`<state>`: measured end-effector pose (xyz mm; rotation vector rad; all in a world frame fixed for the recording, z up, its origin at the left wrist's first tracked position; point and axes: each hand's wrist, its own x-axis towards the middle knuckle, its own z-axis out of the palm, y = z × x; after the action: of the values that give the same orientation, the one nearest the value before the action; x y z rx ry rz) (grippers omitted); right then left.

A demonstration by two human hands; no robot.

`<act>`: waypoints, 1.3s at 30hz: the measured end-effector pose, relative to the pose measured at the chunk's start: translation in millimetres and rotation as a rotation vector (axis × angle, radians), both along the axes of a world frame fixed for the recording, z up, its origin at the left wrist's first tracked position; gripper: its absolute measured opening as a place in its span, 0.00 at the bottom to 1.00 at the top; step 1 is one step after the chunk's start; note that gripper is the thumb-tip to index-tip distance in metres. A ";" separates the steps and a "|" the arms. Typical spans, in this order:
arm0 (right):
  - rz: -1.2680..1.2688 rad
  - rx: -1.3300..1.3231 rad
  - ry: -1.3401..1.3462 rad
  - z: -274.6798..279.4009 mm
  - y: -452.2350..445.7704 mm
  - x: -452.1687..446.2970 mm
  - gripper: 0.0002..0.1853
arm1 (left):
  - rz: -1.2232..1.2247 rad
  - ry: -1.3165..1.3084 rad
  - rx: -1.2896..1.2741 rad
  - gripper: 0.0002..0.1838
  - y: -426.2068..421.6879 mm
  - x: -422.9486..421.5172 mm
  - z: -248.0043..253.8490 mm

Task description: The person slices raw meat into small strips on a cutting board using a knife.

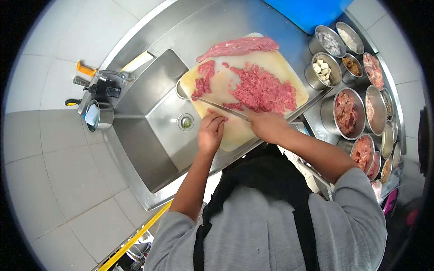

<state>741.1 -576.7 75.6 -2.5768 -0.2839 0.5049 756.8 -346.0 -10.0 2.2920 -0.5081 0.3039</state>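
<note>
My right hand (267, 126) is wrapped round the handle of a knife (221, 107), whose blade points left across the cutting board (235, 137). My left hand (211, 132) is closed at the board's near left edge, with its bent fingers on a small piece of raw meat (211, 111), just below the blade. Beyond the knife lies a large heap of chopped pink meat (264, 90). A strip of meat (205, 77) rests at the board's left side, close to the knife tip. Along the far edge is a long whole piece of meat (239, 47).
A steel sink (153, 140) with a drain (185, 122) lies left of the board. Several metal pots stand at the right, among them a pot of garlic cloves (322, 70) and a pot of meat (346, 113). A blue container (307, 11) is at the back.
</note>
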 end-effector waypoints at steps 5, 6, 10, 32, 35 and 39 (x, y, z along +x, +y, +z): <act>0.078 -0.200 0.188 29.8 -34.1 -34.6 0.13 | 0.055 -0.104 0.024 0.06 1.2 -4.9 9.7; 0.082 -0.203 0.189 30.2 -32.8 -35.9 0.13 | 0.017 -0.103 0.049 0.06 1.3 -1.0 7.4; 0.087 -0.204 0.271 8.6 -15.5 -30.8 0.15 | 0.002 -0.103 0.062 0.05 -1.3 4.6 -1.3; 0.114 -0.100 0.239 -21.1 16.0 -5.9 0.15 | -0.009 -0.127 0.064 0.03 2.9 4.4 4.5; 0.010 0.005 -0.001 -6.8 3.8 -0.8 0.14 | -0.023 -0.101 0.038 0.03 11.2 6.1 16.7; 0.059 -0.017 0.036 12.4 -12.6 -20.4 0.14 | 0.256 -0.196 0.074 0.08 31.1 36.2 39.1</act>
<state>720.7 -589.2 88.1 -2.5793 -0.3454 0.5771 793.0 -315.0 29.1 2.4153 -0.3255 0.6496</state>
